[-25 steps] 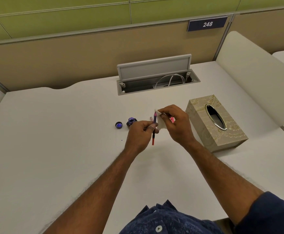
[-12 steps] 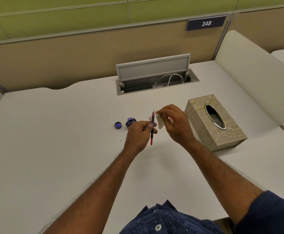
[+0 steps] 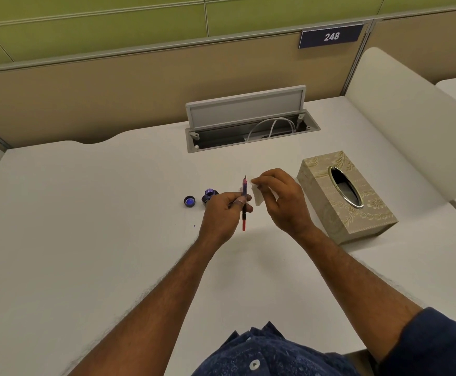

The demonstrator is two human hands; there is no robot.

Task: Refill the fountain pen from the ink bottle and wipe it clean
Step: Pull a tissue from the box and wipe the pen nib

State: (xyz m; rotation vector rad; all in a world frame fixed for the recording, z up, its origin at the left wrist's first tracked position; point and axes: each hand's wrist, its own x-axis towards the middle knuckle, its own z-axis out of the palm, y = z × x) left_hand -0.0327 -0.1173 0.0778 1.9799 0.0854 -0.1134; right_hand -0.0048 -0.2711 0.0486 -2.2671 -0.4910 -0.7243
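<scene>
Gripping the fountain pen (image 3: 244,204) between thumb and fingers, the left hand (image 3: 222,215) holds it upright above the middle of the white table (image 3: 85,240), nib pointing to the far edge. The right hand (image 3: 283,202) is just beside it, thumb and forefinger pinched on a small piece of white tissue (image 3: 257,196) close to the pen's upper part; whether tissue and pen touch is unclear. Behind the left hand stands the open ink bottle (image 3: 209,196), with its blue cap (image 3: 189,201) lying just to its left. A patterned tissue box (image 3: 347,195) sits towards the right edge.
</scene>
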